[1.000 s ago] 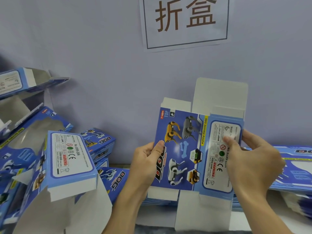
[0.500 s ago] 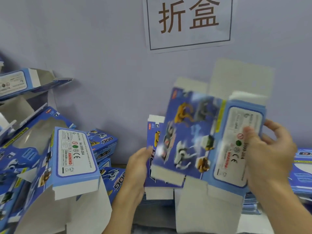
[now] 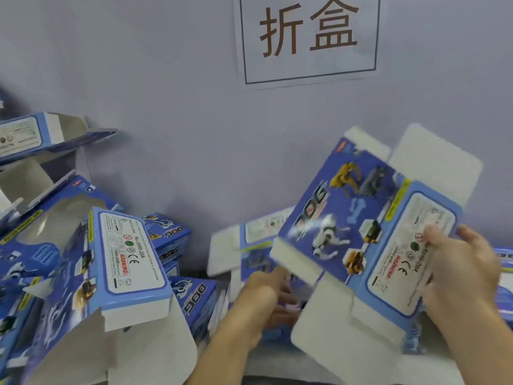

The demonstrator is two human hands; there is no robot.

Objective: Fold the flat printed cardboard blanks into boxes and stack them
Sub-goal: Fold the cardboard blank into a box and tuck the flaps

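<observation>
- On the far left, folded boxes (image 3: 36,137) sit in a pile against the wall. I cannot count them all.
- One folded box (image 3: 130,262) lies near the front of that pile, with its white warning label up and its end flaps open.
- More blue boxes (image 3: 172,237) with "DOG" on them lie behind it, by the wall.
- A paper sign (image 3: 308,37) with two big brown characters hangs high on the wall.
- The left hand (image 3: 261,298) is low in the middle. Its fingers curl down near a blurry flat blank (image 3: 249,245). I cannot tell if it holds it.
- The cardboard blank (image 3: 361,232) with dog pictures is up in the air, right of the middle, tilted. Its long side runs from far left down to near right.
- The right hand (image 3: 460,270) pinches the blank at its right edge, thumb on the white label. Only this hand holds it, so it is the nearer one.
- The blank's left part is left of those fingers, with no hand on it. I think the left hand must come up there to push it open.
- A flat stack of blanks (image 3: 503,254) peeks out at the far right.
- I count two hands and one blank in the air.
</observation>
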